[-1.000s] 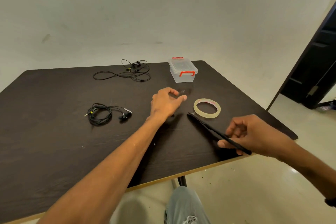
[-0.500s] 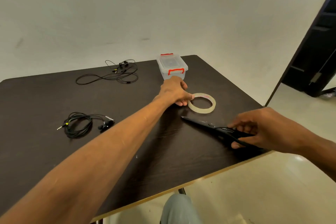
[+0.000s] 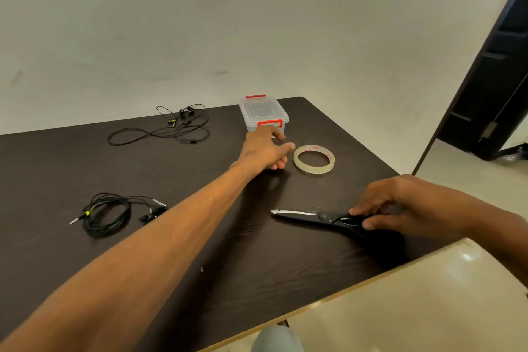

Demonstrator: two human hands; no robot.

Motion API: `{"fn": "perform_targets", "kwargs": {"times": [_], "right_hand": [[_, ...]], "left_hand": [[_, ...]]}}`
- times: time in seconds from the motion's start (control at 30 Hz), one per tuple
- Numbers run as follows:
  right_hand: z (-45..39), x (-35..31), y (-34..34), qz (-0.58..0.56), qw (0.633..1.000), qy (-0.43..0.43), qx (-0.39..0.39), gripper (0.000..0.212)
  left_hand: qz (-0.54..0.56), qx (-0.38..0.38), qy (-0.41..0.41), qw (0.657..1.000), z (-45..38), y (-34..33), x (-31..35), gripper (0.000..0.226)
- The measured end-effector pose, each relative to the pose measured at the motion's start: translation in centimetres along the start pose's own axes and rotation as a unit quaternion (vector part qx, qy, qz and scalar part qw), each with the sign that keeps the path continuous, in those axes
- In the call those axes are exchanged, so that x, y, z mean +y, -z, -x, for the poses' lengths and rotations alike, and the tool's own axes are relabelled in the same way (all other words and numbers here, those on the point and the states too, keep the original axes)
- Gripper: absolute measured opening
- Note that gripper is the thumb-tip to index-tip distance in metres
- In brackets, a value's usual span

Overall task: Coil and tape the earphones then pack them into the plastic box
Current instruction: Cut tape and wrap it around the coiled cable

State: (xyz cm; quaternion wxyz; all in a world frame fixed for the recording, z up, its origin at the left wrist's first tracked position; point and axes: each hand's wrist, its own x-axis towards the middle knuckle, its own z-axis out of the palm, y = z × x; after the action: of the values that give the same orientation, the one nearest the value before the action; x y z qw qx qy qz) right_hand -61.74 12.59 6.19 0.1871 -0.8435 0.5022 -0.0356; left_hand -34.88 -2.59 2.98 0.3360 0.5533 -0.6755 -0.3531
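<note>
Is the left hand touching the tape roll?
Apart. The head view shows dark table between the left hand and the tape roll.

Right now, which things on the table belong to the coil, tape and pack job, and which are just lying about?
For the job:
coiled earphones
uncoiled earphones
tape roll, beside the left hand
plastic box, lid on
scissors, handles under the right hand

Lying about:
nothing else on the table; only the dark door beyond it.
</note>
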Motion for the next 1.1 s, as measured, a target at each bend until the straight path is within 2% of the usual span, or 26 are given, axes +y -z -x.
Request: {"fn": "perform_targets", "kwargs": {"times": [0.1, 0.2, 0.3, 0.4, 0.47, 0.57, 0.63, 0.77, 0.9, 1.0, 1.1], "right_hand": [[-0.7, -1.0, 0.0, 0.008, 1.0, -0.025, 0.004, 0.021], [-2.0, -2.7, -0.8, -0.03, 0.991, -0.049, 0.122, 0.015], [-5.3, -7.0, -2.3, -0.211, 0.947, -0.041, 0.241, 0.012], [-10.2, -12.4, -4.2, -0.39, 0.882, -0.006, 0.264, 0.019], [-13.6, -16.0, -5.0, -0.453, 0.856, 0.018, 0.249, 0.036], [-17.9, -20.0, -5.2, -0.462, 0.86, 0.051, 0.209, 0.06], [-20.3, -21.9, -5.4, -0.461, 0.864, 0.06, 0.194, 0.065], [-23.8, -24.1, -5.9, -0.447, 0.865, 0.063, 0.218, 0.048], [-26.0, -25.2, -6.7, -0.45, 0.858, 0.054, 0.243, 0.036], [-27.0, -26.4, -7.5, -0.46, 0.85, 0.06, 0.25, 0.037], [-28.0, -26.8, -8.7, -0.462, 0.846, 0.053, 0.26, 0.038]], "left_hand": [[0.015, 0.031, -0.007, 0.999, 1.9, 2.5, -0.5, 0.019], [0.098, 0.031, -0.01, 0.995, 4.9, 5.6, -1.2, 0.021], [0.225, 0.018, 0.01, 0.974, 9.0, 9.0, -2.2, 0.022], [0.322, 0.007, 0.036, 0.946, 12.5, 12.2, -3.7, 0.022], [0.335, 0.018, 0.046, 0.941, 14.0, 14.5, -4.9, 0.023], [0.318, 0.042, 0.047, 0.946, 15.1, 17.4, -6.6, 0.023], [0.294, 0.067, 0.047, 0.952, 15.6, 19.0, -7.7, 0.021], [0.261, 0.114, 0.053, 0.957, 15.4, 21.1, -9.2, 0.014], [0.211, 0.131, 0.06, 0.967, 15.1, 22.9, -10.4, 0.017], [0.09, 0.19, 0.053, 0.976, 14.8, 24.3, -11.6, 0.021], [-0.075, 0.294, 0.052, 0.952, 15.4, 25.7, -13.3, 0.031]]}}
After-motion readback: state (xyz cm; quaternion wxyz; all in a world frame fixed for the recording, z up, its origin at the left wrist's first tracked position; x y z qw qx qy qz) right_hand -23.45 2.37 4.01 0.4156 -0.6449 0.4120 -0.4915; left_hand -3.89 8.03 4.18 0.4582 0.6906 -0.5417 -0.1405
